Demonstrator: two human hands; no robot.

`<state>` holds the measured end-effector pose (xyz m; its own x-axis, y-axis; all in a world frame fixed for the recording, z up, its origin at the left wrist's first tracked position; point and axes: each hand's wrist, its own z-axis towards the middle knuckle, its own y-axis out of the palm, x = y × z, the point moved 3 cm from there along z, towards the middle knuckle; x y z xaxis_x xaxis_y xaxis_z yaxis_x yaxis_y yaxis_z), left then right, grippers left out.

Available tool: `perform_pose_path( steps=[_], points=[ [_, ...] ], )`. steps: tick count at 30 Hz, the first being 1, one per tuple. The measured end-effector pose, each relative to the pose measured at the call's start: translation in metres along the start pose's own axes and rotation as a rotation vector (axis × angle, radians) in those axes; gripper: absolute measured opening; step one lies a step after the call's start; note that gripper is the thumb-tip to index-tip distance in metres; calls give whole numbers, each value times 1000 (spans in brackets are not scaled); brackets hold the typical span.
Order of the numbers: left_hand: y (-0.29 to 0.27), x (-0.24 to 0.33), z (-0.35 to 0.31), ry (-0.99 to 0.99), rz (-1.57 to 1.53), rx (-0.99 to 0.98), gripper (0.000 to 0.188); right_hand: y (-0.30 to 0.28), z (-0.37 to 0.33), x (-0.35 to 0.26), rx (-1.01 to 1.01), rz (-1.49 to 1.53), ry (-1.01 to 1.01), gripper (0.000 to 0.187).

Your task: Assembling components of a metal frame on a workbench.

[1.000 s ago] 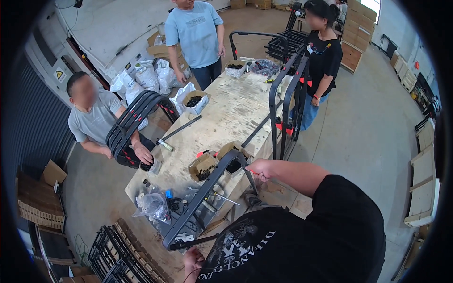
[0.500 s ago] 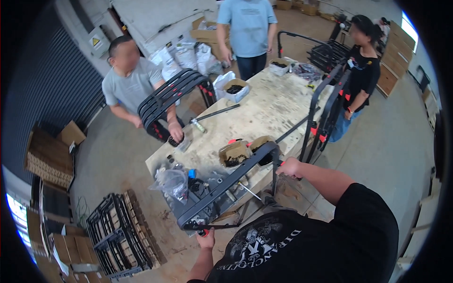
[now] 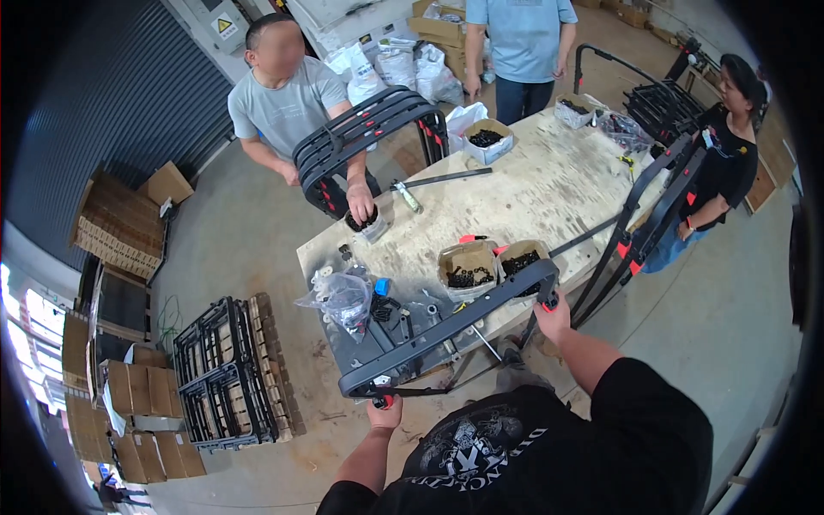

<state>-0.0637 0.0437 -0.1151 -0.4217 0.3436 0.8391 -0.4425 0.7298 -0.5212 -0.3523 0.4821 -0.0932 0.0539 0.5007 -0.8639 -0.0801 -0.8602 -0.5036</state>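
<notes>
A black tubular metal frame (image 3: 455,326) with red parts at its ends lies slantwise in front of me, over the near edge of the table. My left hand (image 3: 384,414) is closed round its lower left end, next to a red piece. At the upper right end, my right hand (image 3: 552,318) grips the frame just under its bent corner, with a black and red piece by the fingertips. Beyond the frame stand two cardboard boxes (image 3: 448,263) of small black parts. A clear plastic bag (image 3: 345,299) and loose hardware lie left of them.
Across the wooden table (image 3: 532,189), a person in grey (image 3: 287,116) carries several black frames (image 3: 369,129) on one arm and reaches into a small container (image 3: 367,227). Two more people stand farther off. More frames lean at the right (image 3: 652,210); others lie on a pallet (image 3: 227,378).
My view has swung, so the surroundings appear farther right. The frame now slants less steeply, and my right hand sits closer beneath its corner. Both hands keep hold.
</notes>
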Motion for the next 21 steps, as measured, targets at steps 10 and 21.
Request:
perform_pose_path(
  steps=[10,21],
  points=[
    [-5,-13,-5,-7,132,-33,37,-56,-13,-36,-90,204,-145,76],
    [-11,-34,7,-219,203,-147,64,19,29,-393,-408,430,-716,19]
  ],
)
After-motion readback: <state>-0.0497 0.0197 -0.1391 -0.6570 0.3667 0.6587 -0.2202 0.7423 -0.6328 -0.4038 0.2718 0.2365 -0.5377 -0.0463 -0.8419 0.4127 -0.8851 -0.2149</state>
